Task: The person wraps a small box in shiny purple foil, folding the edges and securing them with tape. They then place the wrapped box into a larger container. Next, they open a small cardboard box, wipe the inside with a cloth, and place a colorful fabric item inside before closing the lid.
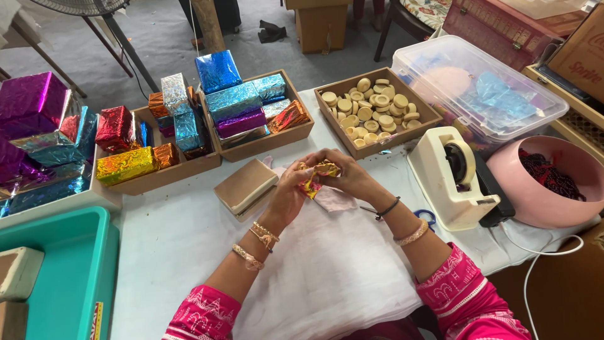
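White cloth (327, 271) — hands (321, 182) hiding foil piece (316, 176)

I count three wooden trays (301, 133), one tape dispenser (454, 179), one pink bowl (542, 208), one clear lidded tub (478, 88), and my two hands (321, 182).

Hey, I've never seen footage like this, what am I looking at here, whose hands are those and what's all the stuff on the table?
This is one picture from a camera worn on a person's head, looking down at their own two hands. The left hand and right hand together hold a small gold foil piece over a white cloth. Behind them sit a tray of round tan discs, trays of foil-wrapped boxes, a tan block, a tape dispenser and a pink bowl.
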